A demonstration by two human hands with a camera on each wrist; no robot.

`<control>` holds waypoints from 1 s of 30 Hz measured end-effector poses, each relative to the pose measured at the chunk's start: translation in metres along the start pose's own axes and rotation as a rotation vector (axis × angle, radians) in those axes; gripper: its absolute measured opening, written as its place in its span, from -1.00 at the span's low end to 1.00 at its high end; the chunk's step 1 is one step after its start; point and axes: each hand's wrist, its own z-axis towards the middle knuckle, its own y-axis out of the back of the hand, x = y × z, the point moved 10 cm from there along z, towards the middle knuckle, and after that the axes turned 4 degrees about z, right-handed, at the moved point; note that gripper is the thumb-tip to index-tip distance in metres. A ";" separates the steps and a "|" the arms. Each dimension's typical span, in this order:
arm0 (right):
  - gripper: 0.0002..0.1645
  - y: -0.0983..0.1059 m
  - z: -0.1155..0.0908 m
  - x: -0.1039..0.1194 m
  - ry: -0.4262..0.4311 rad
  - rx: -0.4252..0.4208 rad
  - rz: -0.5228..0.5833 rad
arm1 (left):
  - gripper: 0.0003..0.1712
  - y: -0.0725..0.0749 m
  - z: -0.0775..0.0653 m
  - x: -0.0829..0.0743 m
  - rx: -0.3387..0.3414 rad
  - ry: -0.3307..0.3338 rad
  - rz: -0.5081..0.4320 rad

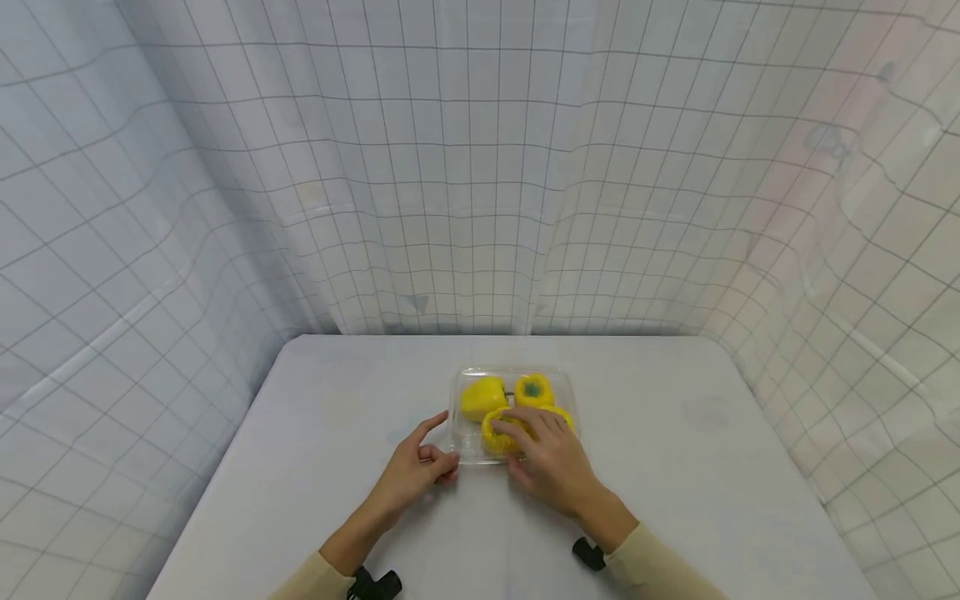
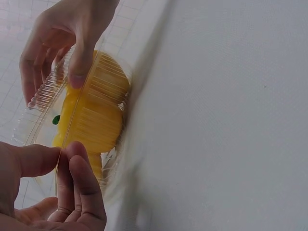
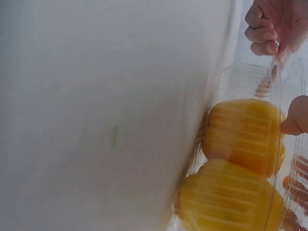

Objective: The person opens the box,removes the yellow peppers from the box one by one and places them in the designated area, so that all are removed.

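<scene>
A clear plastic container (image 1: pixel 468 456) with ribbed sides holds several yellow bell peppers; a green stem end shows on the back right pepper (image 1: pixel 534 389). My left hand (image 1: pixel 416 467) pinches the container's near left corner rim between thumb and fingers, its index finger extended along the left side. Over the front of the container, my right hand (image 1: pixel 551 458) has its fingers curled over a front yellow bell pepper (image 1: pixel 495 435), with the thumb on the near side by the rim. Its thumb (image 3: pixel 297 115) meets the pepper (image 3: pixel 245 132) in the right wrist view.
The container stands on a white table (image 1: pixel 675 425). White curtains (image 1: pixel 465 167) with a dark grid pattern enclose the back and sides. Black wrist cameras (image 1: pixel 588 553) sit by both sleeves.
</scene>
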 end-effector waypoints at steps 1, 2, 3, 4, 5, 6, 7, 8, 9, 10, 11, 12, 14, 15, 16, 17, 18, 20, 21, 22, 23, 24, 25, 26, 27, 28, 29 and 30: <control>-0.26 0.002 -0.001 -0.001 -0.002 -0.006 0.002 | -0.05 -0.001 0.000 0.000 0.003 -0.004 0.000; -0.27 0.004 -0.003 -0.003 -0.004 -0.012 0.000 | -0.06 -0.001 -0.001 -0.001 0.005 -0.006 -0.002; -0.27 0.005 -0.005 -0.005 -0.006 -0.018 -0.001 | -0.06 -0.001 -0.001 -0.001 0.006 -0.008 -0.004; -0.26 0.007 -0.007 -0.007 -0.010 -0.023 -0.001 | -0.06 -0.001 -0.001 -0.002 0.007 -0.010 -0.007; -0.26 0.008 -0.009 -0.010 -0.013 -0.028 -0.002 | -0.06 -0.001 -0.002 -0.002 0.009 -0.012 -0.009; -0.25 0.010 -0.011 -0.012 -0.019 -0.029 -0.001 | -0.06 -0.001 -0.002 -0.003 0.011 -0.013 -0.012; -0.24 0.011 -0.014 -0.015 -0.026 -0.032 0.003 | -0.06 -0.001 -0.002 -0.003 0.011 -0.012 -0.017; -0.24 0.012 -0.016 -0.017 -0.035 -0.030 0.004 | -0.06 -0.001 -0.002 -0.004 0.011 -0.012 -0.022; -0.23 0.013 -0.018 -0.020 -0.047 -0.027 0.008 | -0.06 -0.001 -0.001 -0.004 0.012 -0.012 -0.025; -0.23 0.014 -0.020 -0.023 -0.058 -0.023 0.012 | -0.06 -0.001 -0.001 -0.004 0.013 -0.011 -0.028; -0.22 0.014 -0.022 -0.025 -0.068 -0.021 0.017 | -0.06 -0.001 -0.001 -0.004 0.012 -0.011 -0.030; -0.22 0.014 -0.023 -0.027 -0.078 -0.016 0.018 | -0.06 -0.001 -0.001 -0.004 0.011 -0.010 -0.033; -0.23 0.015 -0.026 -0.031 -0.092 -0.011 0.019 | -0.06 0.000 -0.001 -0.003 0.008 -0.005 -0.032; -0.23 0.015 -0.028 -0.032 -0.098 -0.010 0.021 | -0.07 0.000 -0.001 -0.003 0.007 -0.002 -0.030; -0.24 0.016 -0.028 -0.033 -0.101 -0.010 0.020 | -0.07 0.000 -0.001 -0.003 0.006 -0.001 -0.029; -0.24 0.017 -0.029 -0.034 -0.105 -0.008 0.019 | -0.07 0.000 -0.001 -0.003 0.005 0.000 -0.028; -0.25 0.018 -0.030 -0.036 -0.107 -0.008 0.018 | -0.07 0.000 -0.001 -0.003 0.005 0.001 -0.028; -0.25 0.020 -0.031 -0.038 -0.117 -0.005 0.014 | -0.07 0.000 -0.001 -0.004 0.006 0.001 -0.027; -0.25 0.021 -0.032 -0.039 -0.122 -0.004 0.012 | -0.07 0.000 -0.001 -0.004 0.006 0.001 -0.025; -0.25 0.021 -0.033 -0.041 -0.128 0.000 0.009 | -0.07 0.000 -0.002 -0.005 0.006 0.000 -0.023; -0.25 0.022 -0.034 -0.042 -0.133 0.003 0.006 | -0.07 0.000 -0.002 -0.005 0.007 0.000 -0.020; -0.25 0.023 -0.035 -0.043 -0.136 0.002 0.003 | -0.07 0.000 -0.002 -0.005 0.008 -0.002 -0.018; -0.25 0.024 -0.036 -0.045 -0.141 0.004 0.002 | -0.07 0.000 -0.003 -0.006 0.010 -0.003 -0.018; -0.24 0.024 -0.037 -0.047 -0.149 0.006 0.004 | -0.07 0.000 -0.003 -0.006 0.012 -0.004 -0.015; -0.24 0.025 -0.038 -0.048 -0.154 0.005 0.007 | -0.07 0.000 -0.003 -0.007 0.014 -0.006 -0.014; -0.24 0.026 -0.039 -0.050 -0.160 0.003 0.011 | -0.07 0.000 -0.003 -0.007 0.016 -0.007 -0.012; -0.23 0.027 -0.040 -0.051 -0.167 0.001 0.017 | -0.07 0.000 -0.003 -0.007 0.018 -0.006 -0.013; -0.23 0.028 -0.041 -0.053 -0.174 0.000 0.026 | -0.07 0.000 -0.003 -0.007 0.020 -0.007 -0.011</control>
